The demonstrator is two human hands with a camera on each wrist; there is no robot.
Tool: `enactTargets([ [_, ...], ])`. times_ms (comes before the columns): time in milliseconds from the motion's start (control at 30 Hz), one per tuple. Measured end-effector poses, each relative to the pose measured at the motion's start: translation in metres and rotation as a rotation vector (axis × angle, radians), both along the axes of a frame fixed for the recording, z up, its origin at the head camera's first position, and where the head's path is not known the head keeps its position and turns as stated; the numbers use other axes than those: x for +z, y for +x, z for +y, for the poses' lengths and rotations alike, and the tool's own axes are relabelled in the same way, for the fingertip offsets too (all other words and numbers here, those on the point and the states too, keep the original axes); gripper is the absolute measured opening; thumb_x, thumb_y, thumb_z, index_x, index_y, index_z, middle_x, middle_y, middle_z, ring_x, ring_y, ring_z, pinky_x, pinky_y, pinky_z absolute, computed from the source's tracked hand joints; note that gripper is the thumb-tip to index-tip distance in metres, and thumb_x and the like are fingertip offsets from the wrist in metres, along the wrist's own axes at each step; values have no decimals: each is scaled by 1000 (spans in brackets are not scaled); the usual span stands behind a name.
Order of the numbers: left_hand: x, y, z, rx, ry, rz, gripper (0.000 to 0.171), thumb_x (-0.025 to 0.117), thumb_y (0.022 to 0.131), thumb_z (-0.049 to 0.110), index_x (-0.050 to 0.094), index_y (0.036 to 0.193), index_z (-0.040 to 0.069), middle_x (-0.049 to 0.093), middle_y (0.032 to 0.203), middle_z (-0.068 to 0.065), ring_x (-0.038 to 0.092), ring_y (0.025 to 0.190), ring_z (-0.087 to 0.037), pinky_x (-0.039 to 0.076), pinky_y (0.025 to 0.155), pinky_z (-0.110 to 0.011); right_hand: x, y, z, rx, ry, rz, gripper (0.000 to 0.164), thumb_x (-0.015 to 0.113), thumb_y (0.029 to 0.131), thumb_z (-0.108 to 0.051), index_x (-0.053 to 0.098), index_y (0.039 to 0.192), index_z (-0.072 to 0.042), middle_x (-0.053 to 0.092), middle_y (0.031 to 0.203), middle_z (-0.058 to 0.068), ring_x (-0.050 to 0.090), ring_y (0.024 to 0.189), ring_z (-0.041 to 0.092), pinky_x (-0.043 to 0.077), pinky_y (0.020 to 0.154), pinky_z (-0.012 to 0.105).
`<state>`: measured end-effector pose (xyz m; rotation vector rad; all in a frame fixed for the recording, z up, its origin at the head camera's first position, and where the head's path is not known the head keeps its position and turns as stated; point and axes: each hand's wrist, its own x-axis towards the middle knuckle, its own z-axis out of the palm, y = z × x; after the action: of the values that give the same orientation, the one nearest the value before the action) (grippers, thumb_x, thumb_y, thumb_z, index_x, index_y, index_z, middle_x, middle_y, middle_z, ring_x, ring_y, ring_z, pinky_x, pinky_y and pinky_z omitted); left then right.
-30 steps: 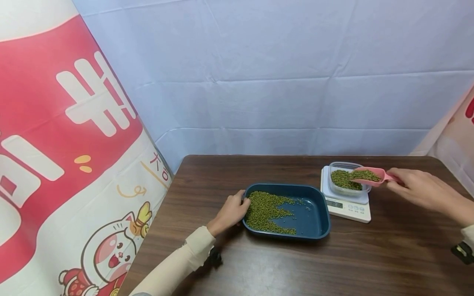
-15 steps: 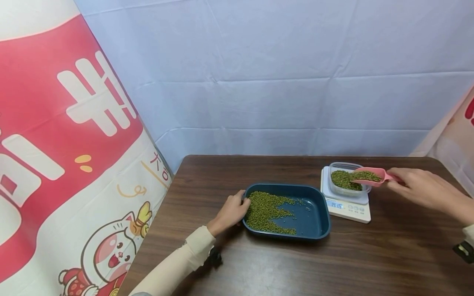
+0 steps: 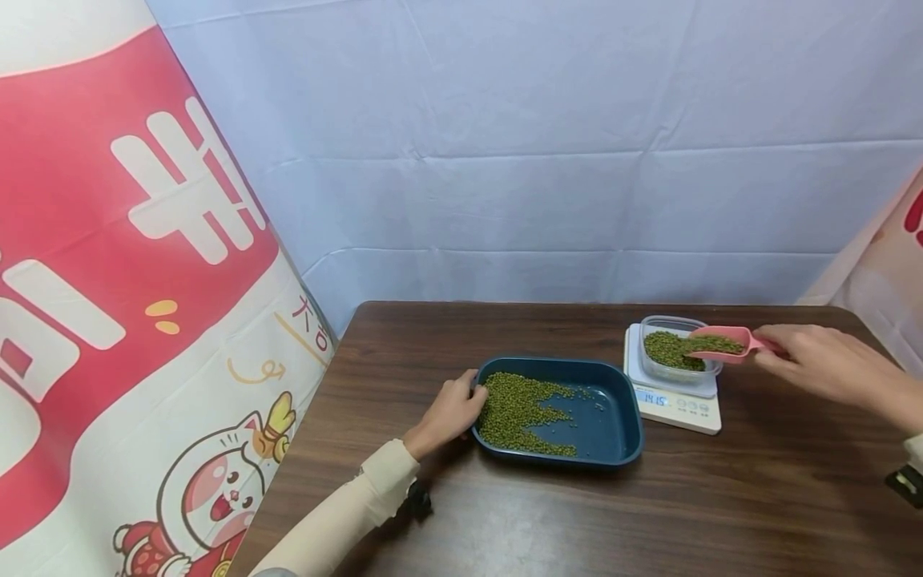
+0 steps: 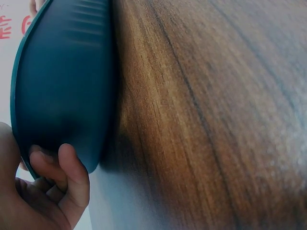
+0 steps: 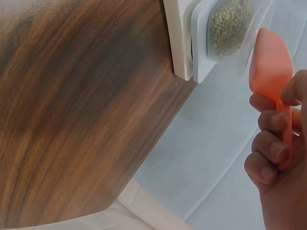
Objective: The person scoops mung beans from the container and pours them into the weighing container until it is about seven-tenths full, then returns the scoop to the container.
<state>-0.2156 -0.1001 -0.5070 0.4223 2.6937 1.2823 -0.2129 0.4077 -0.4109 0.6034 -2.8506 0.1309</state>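
Note:
My left hand point(image 3: 456, 407) grips the left end of a dark blue tray point(image 3: 606, 457), thumb over its rim and fingers curled at the outer wall in the left wrist view. Green beans point(image 3: 512, 413) are heaped in the tray's left part, thinning to the right. My right hand point(image 3: 811, 361) holds a pink scoop point(image 3: 743, 335) by its handle, fingers wrapped round it in the right wrist view. Beans lie in the scoop, whose lip overlaps a clear plastic container point(image 3: 667, 374) partly filled with beans. That container stands on a white kitchen scale point(image 3: 674, 409) with a lit display.
The brown wooden table point(image 3: 562, 521) carries everything. A pale cloth point(image 3: 519, 176) hangs behind it, and a red and white printed banner point(image 3: 180, 280) stands at the left. The scale sits close to the tray's right end.
The scale's display, dark a second ago, is lit, and its reading differs from half a second ago. Slightly fewer beans show at the scoop's lip. The left hand and tray have not moved.

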Motion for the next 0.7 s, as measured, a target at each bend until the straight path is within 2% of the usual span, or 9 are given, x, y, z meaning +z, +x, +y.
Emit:
enactTargets([
  [233,0,1,-1,-4,-5,1,47,38,103,28,38,146,8,54,49,-7,53,33,-23,50,32,-33,3,-1,-1,11,2,-12,19,64,88,-22,51,75,-18,33,62,-5,33,54,11,26,49,29],
  [367,0,1,-1,-7,-10,-3,48,37,104,29,37,147,8,53,48,-8,53,34,-23,50,32,-34,6,-2,-1,23,0,0,17,64,88,-22,52,75,-19,33,62,-6,34,55,11,27,50,29],
  [700,0,0,0,-2,-3,-1,45,38,103,28,40,144,9,56,51,-8,54,34,-23,49,31,-33,14,-3,-3,1,35,-29,25,63,89,-25,47,71,-21,34,61,-5,35,54,12,26,48,29],
])
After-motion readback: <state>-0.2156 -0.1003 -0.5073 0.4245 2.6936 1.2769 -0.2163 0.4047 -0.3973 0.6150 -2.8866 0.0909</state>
